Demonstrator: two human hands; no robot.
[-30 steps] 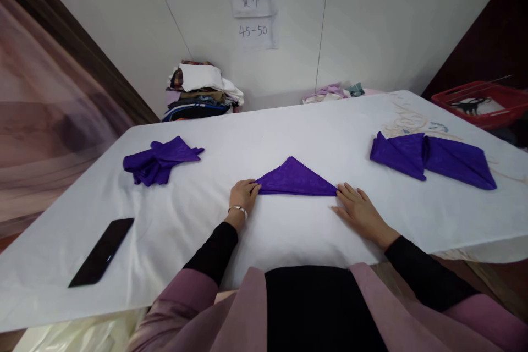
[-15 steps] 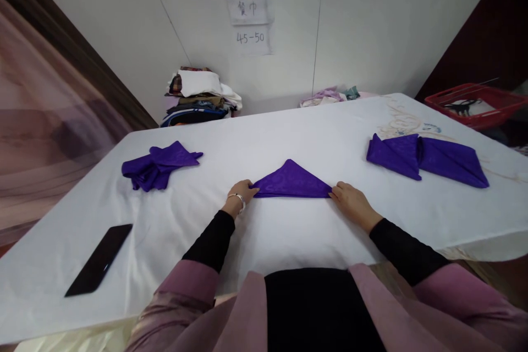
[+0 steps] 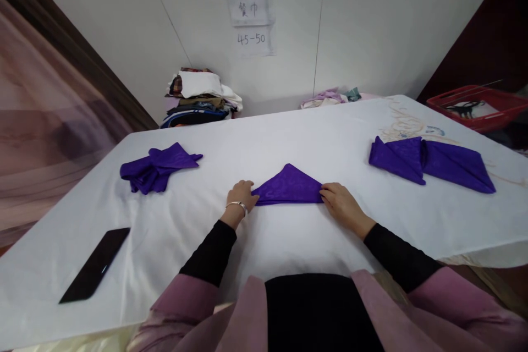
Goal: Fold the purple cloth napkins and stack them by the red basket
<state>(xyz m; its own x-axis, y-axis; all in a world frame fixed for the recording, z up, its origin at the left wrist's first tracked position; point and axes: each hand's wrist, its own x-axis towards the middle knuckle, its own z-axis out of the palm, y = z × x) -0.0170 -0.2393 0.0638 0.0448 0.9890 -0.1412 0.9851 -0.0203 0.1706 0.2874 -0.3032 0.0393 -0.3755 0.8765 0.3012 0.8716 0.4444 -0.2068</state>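
A purple cloth napkin (image 3: 289, 187), folded into a low triangle, lies flat on the white tablecloth (image 3: 284, 242) in front of me. Its peak points away from me and the long folded edge faces my body. At the left corner, my left hand (image 3: 241, 196), with a silver bracelet at the wrist, is closed with the cloth between thumb and fingers. My right hand (image 3: 341, 203) pinches the right corner, and its fingertips cover that end of the cloth.
Bunched purple napkins (image 3: 160, 168) lie at the left, folded purple napkins (image 3: 433, 160) at the right. A dark flat phone-like slab (image 3: 95, 265) rests near the left front. Behind the table are stacked clothes (image 3: 200, 96) and a red basket (image 3: 478, 113).
My right hand has shifted slightly inward, toward the napkin's middle. The left hand still holds its corner, with the fingers set a little differently. The whole view has tipped slightly.
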